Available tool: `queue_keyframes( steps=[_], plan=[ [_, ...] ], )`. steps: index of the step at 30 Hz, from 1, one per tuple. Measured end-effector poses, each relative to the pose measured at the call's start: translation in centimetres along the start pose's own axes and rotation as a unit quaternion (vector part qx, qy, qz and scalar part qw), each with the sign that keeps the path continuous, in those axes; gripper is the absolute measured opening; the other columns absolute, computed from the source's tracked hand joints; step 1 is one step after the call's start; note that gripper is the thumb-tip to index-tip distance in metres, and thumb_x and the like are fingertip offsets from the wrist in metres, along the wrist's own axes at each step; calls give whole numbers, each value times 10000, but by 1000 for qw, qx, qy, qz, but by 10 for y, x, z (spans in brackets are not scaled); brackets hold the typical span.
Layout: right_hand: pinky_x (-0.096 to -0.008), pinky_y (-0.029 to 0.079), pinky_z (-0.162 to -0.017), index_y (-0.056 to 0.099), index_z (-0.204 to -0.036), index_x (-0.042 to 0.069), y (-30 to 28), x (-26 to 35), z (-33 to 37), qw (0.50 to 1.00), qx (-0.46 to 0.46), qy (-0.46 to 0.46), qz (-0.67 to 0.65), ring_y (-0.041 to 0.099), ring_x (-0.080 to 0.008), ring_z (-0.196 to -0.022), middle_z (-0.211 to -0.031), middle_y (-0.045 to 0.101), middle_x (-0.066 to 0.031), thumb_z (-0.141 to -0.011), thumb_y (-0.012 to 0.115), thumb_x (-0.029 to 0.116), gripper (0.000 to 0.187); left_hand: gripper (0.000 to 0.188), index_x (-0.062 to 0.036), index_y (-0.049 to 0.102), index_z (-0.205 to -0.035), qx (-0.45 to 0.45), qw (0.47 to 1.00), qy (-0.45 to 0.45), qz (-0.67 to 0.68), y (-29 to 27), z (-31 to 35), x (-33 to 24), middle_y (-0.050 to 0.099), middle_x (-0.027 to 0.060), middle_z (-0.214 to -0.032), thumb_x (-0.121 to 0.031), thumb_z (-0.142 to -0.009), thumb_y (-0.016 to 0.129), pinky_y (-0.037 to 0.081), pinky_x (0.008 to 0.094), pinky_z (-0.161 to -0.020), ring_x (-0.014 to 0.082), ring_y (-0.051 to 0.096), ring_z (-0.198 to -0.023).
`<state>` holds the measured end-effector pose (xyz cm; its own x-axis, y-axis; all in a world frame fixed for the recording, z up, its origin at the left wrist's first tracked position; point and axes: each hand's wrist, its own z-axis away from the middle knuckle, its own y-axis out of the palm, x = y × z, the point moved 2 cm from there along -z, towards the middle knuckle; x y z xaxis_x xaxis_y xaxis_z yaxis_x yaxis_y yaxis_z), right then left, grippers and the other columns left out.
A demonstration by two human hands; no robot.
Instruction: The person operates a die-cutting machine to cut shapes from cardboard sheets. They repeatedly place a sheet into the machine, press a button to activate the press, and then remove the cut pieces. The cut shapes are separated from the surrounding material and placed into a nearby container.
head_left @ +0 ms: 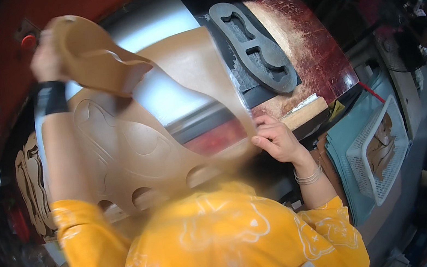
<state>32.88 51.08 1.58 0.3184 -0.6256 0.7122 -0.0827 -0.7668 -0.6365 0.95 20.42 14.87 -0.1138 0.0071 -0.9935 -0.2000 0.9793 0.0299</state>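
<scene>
A brown leather-like sheet with rounded cut-outs spreads in front of me. Curved outlines are pressed into its left part. My left hand, raised at the upper left and smeared by motion, is closed on a curling brown sole-shaped piece. That piece hangs over the sheet, and its lower end partly covers a large opening. My right hand pinches the sheet's right edge between thumb and fingers. Beyond it, a grey sole-shaped cutting die rests on a black board.
A worn red-and-tan board extends to the far right. Beside my right forearm stand a white plastic basket with brown scraps and teal sheets. Stacked brown cut pieces sit at the left. A red machine body borders the far left.
</scene>
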Motion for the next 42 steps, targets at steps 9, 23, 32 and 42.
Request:
queue_keyframes(
  steps=[9,23,32,42],
  plan=[
    [-269,498,-681,602,-983,-29,-29,44,-41,969,-179,145,-90,606,-135,-784,-830,648,-91,-846,630,90,183,230,-18,640,-1050,-137,859,462,-175,-151,-66,-97,660,89,-997,-147,-864,597,492,259,-785,172,634,-867],
    [-276,467,-826,555,-784,45,89,59,-98,715,310,234,-582,597,-131,-888,-911,657,-85,-883,598,213,200,490,-73,602,-1124,317,847,293,-311,-74,254,91,588,125,-1111,-224,-691,773,410,476,-962,332,547,-1090],
    [-282,485,-757,610,-790,24,93,62,-86,911,259,178,-269,609,-119,-826,-873,680,-87,-847,637,206,192,270,18,664,-912,155,968,75,-180,-112,120,11,685,104,-852,-245,-875,611,502,284,-652,173,645,-742],
    [-273,465,-675,594,-756,0,63,135,-125,998,66,9,-1,577,-167,-749,-770,595,-90,-811,636,98,120,455,53,522,-1199,120,877,426,-187,-258,9,-99,598,223,-1091,-297,-911,557,501,373,-831,285,601,-1002]
  ],
)
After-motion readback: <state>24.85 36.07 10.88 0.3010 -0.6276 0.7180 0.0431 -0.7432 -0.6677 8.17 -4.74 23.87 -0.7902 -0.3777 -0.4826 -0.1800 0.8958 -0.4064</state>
